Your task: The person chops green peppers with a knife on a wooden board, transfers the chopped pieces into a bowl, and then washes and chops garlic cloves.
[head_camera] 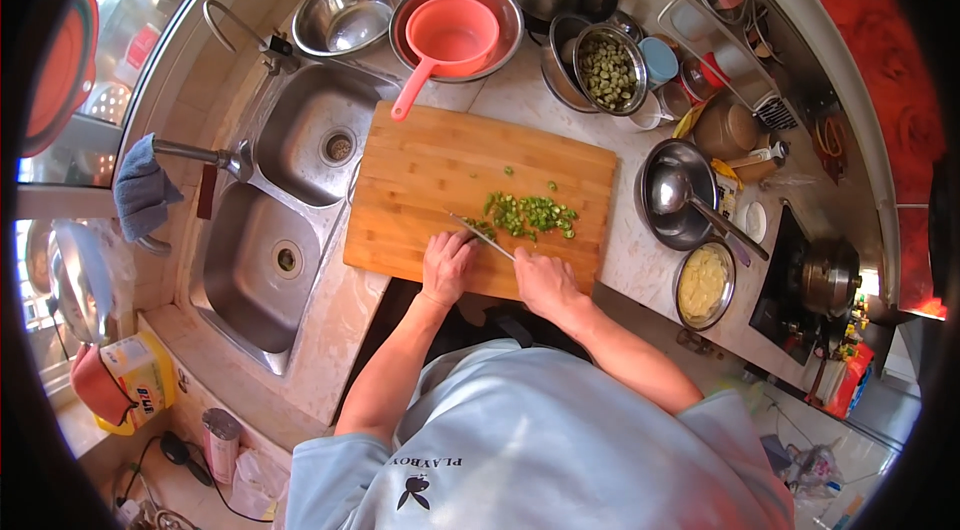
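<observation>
A wooden cutting board (427,177) lies on the counter before me. My right hand (546,281) is closed around the handle of a kitchen knife (484,236), whose blade points up and to the left. Close to the blade, my left hand (448,266) rests on the board with curled fingers; whether it pinches a piece of green pepper under them cannot be told. Chopped green pepper (529,215) lies in a loose heap beyond the knife, and a few bits are scattered farther up the board.
A double steel sink (262,282) is at the left. Behind the board stand a steel basin (351,10) and a red plastic dipper (452,34). At the right are a bowl of green beans (609,72), a wok-like bowl with a ladle (670,192), sliced pale food (703,284) and a stove (780,290).
</observation>
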A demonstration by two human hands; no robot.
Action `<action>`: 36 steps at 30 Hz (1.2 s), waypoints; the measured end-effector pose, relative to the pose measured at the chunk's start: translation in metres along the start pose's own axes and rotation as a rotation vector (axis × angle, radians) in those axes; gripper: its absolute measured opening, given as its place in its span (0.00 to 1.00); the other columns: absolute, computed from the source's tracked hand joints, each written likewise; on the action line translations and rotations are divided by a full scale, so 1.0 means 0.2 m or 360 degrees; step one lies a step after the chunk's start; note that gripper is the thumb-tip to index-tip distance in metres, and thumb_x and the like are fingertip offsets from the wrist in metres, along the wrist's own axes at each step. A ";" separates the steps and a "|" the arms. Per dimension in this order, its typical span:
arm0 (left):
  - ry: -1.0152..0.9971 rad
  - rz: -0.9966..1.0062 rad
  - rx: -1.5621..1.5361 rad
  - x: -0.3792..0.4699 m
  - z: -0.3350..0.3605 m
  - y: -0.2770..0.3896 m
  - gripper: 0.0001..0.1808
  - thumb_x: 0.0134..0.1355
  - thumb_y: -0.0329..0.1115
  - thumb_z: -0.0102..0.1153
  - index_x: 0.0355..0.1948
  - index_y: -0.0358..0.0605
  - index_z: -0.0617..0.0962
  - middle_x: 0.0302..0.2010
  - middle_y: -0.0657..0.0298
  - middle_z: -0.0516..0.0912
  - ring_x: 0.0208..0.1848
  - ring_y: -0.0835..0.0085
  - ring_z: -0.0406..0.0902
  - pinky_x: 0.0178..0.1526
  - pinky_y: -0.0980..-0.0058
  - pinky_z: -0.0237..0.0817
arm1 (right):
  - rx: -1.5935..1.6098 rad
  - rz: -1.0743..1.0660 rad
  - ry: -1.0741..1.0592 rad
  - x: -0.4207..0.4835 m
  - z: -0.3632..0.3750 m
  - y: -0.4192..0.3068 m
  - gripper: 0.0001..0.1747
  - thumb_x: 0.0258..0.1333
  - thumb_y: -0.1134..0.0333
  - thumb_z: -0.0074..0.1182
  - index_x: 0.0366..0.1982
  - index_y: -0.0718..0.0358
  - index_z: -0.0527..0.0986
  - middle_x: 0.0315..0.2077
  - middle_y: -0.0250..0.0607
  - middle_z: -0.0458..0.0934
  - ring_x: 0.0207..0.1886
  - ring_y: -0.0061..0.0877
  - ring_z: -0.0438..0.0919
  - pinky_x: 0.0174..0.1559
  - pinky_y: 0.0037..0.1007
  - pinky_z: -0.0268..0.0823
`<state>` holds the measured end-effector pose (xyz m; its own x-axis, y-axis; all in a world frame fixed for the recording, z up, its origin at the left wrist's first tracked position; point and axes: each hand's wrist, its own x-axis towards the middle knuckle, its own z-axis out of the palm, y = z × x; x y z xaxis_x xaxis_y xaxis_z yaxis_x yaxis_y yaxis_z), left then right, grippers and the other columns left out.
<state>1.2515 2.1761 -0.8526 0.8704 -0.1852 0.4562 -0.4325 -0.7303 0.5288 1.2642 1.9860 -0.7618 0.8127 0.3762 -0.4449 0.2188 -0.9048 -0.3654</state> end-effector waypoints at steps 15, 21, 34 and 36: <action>-0.0036 -0.0064 -0.0073 0.00 -0.01 0.00 0.10 0.48 0.23 0.65 0.34 0.42 0.81 0.37 0.59 0.80 0.37 0.58 0.75 0.40 0.63 0.68 | 0.0061 -0.0016 -0.0092 0.02 -0.05 -0.01 0.08 0.62 0.71 0.41 0.38 0.66 0.71 0.27 0.57 0.81 0.35 0.54 0.81 0.37 0.55 0.71; 0.0015 -0.0175 0.0026 0.06 0.03 0.02 0.13 0.49 0.25 0.67 0.38 0.43 0.81 0.39 0.59 0.80 0.40 0.58 0.76 0.44 0.64 0.67 | 0.0199 0.0049 0.0160 0.00 -0.02 0.07 0.11 0.65 0.64 0.46 0.36 0.67 0.71 0.26 0.57 0.80 0.32 0.55 0.80 0.36 0.55 0.69; 0.0049 -0.0009 -0.0016 0.02 -0.03 -0.02 0.14 0.45 0.22 0.65 0.36 0.43 0.81 0.40 0.61 0.82 0.42 0.60 0.78 0.42 0.63 0.67 | 0.0054 -0.0025 0.0068 -0.04 -0.08 -0.03 0.08 0.63 0.70 0.41 0.36 0.66 0.70 0.29 0.56 0.81 0.34 0.54 0.81 0.36 0.55 0.71; 0.0024 -0.0001 -0.0098 0.02 -0.03 -0.02 0.13 0.45 0.21 0.63 0.34 0.42 0.82 0.40 0.61 0.82 0.41 0.59 0.77 0.41 0.64 0.68 | 0.0015 -0.0041 0.0039 -0.06 -0.09 -0.05 0.07 0.61 0.72 0.42 0.37 0.66 0.70 0.30 0.56 0.81 0.34 0.53 0.81 0.36 0.53 0.71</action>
<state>1.2557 2.1825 -0.8488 0.8672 -0.1748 0.4664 -0.4462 -0.6885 0.5717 1.2626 1.9869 -0.7392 0.8200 0.3940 -0.4152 0.2347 -0.8930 -0.3839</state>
